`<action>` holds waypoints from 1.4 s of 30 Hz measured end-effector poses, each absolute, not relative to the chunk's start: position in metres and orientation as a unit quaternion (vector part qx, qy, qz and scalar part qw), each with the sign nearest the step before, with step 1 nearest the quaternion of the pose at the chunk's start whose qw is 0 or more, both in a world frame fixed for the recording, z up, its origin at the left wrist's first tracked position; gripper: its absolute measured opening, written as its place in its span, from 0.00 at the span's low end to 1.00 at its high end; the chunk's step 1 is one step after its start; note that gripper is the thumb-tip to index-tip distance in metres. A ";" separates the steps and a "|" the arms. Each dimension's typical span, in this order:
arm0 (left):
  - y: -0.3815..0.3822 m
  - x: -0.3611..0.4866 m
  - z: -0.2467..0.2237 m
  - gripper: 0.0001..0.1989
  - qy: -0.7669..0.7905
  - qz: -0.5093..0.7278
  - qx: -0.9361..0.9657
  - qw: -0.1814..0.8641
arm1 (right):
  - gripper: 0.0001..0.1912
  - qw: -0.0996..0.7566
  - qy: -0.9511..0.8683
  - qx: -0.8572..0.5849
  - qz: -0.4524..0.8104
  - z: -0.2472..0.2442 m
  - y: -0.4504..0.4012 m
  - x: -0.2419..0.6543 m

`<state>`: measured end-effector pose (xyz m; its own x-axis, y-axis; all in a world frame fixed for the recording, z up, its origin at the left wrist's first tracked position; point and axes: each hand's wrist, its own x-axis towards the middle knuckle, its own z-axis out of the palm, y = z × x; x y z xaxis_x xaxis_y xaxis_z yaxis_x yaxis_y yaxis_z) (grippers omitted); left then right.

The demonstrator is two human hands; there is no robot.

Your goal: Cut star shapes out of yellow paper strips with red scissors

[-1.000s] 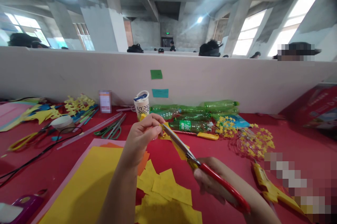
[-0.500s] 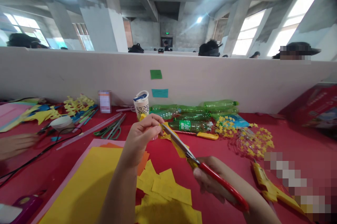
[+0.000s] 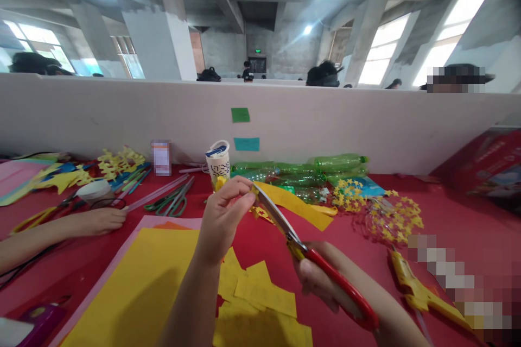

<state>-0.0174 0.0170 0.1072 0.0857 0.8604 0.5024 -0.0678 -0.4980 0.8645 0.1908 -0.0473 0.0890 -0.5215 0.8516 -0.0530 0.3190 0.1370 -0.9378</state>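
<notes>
My left hand (image 3: 223,219) pinches yellow paper (image 3: 305,207) between thumb and fingers. A long strip of that paper stretches to the right, behind the blades. Red-handled scissors (image 3: 340,284) are held in my right hand (image 3: 319,273), their blade tips at the paper beside my left fingertips. Below both hands lies a pile of cut yellow paper pieces (image 3: 266,290). To the left of the pile, large yellow sheets (image 3: 158,265) rest on orange and pink ones.
A paper cup (image 3: 217,161) and green plastic bottles (image 3: 342,162) stand and lie along the white partition. Yellow star strings (image 3: 394,219) and a yellow glue gun (image 3: 419,290) lie at right. At left, another person's hand (image 3: 97,221) rests near green-handled scissors (image 3: 171,203).
The yellow paper now stretches further right as a long flat strip. My two hands hardly moved. The other person's hand has reached further right across the table.
</notes>
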 end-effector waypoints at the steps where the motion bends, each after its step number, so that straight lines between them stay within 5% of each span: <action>1: 0.016 -0.017 0.108 0.11 0.318 0.597 0.629 0.382 | 0.28 0.260 -0.705 -0.416 0.512 0.089 -0.048 0.191; 32: 0.016 -0.012 0.108 0.12 0.309 0.607 0.606 0.411 | 0.24 0.270 -0.627 -0.505 0.527 0.086 -0.051 0.174; 42: 0.024 0.000 0.099 0.13 0.315 0.552 0.596 0.491 | 0.15 0.432 -0.596 -0.552 0.391 0.096 -0.044 0.201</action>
<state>0.0003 0.0239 0.0988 0.1916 0.9178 0.3478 -0.1662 -0.3189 0.9331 0.2006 -0.0438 0.0960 -0.0166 0.9964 0.0834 0.3200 0.0843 -0.9437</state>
